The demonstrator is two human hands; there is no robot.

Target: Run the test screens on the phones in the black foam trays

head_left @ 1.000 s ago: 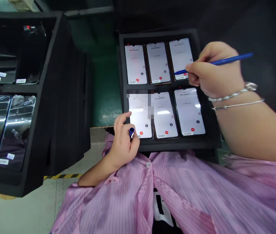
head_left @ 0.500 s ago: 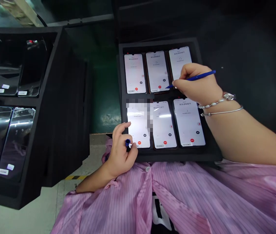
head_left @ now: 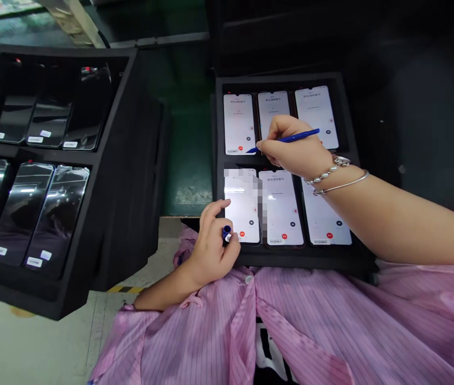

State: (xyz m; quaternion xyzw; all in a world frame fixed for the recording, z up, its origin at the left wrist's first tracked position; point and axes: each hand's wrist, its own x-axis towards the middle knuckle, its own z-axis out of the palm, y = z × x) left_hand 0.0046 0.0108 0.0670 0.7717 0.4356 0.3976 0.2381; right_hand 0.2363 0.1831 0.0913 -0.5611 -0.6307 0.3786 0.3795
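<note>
My right hand [head_left: 297, 149] is closed around a blue pen [head_left: 302, 136]. The pen's tip is at the lower right edge of the lit upper-left phone [head_left: 238, 125]; whether it touches is too small to tell. The hand covers part of the upper-middle phone [head_left: 274, 107]. A blue pen cap [head_left: 227, 230] is pinched in my left hand [head_left: 215, 248], beside the lower-left phone [head_left: 240, 208], whose lower left corner the fingers partly hide. Several phones with white call screens and red buttons lie in two rows in the black foam tray [head_left: 283, 258].
To the left stands a stack of black foam trays [head_left: 128, 176], its top one holding several dark-screened phones [head_left: 60, 211] with white labels. A green surface [head_left: 186, 160] lies between the two trays. Pale floor [head_left: 46, 342] shows below left.
My right hand has moved the pen tip left, from the upper-middle phone to the upper-left one. The left hand keeps its place by the lower-left phone. The whole view has shifted, with everything appearing farther right.
</note>
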